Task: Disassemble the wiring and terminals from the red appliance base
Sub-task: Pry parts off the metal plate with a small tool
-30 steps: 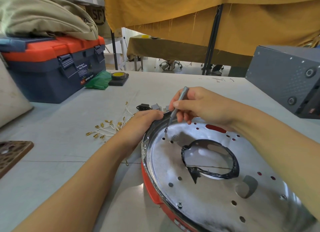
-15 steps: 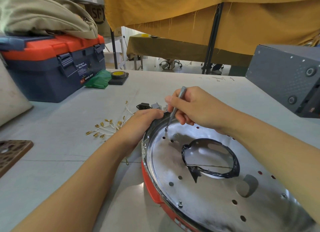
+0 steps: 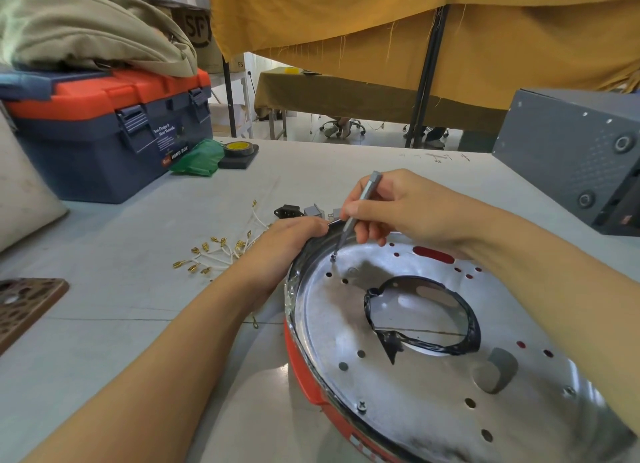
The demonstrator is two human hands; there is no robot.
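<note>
The red appliance base (image 3: 304, 365) lies on the table, its shiny metal plate (image 3: 433, 393) facing up with a black-rimmed hole in the middle. My left hand (image 3: 287, 237) grips the base's far left rim. My right hand (image 3: 398, 210) pinches a thin grey screwdriver (image 3: 356, 213), its tip set on a small screw (image 3: 333, 257) near the plate's far left edge. White wires with brass terminals (image 3: 214, 251) lie loose on the table to the left. Small black and grey parts (image 3: 301, 210) sit just beyond my left hand.
A blue and orange toolbox (image 3: 104, 130) with a beige bag on top stands at the back left. Green cloth (image 3: 199, 158) and a tape roll (image 3: 238, 148) lie beside it. A grey metal box (image 3: 575, 158) is at the right. A brown perforated board (image 3: 24, 303) sits at the left edge.
My right hand has shifted slightly and turned the screwdriver a little on the screw. My left hand stays on the rim.
</note>
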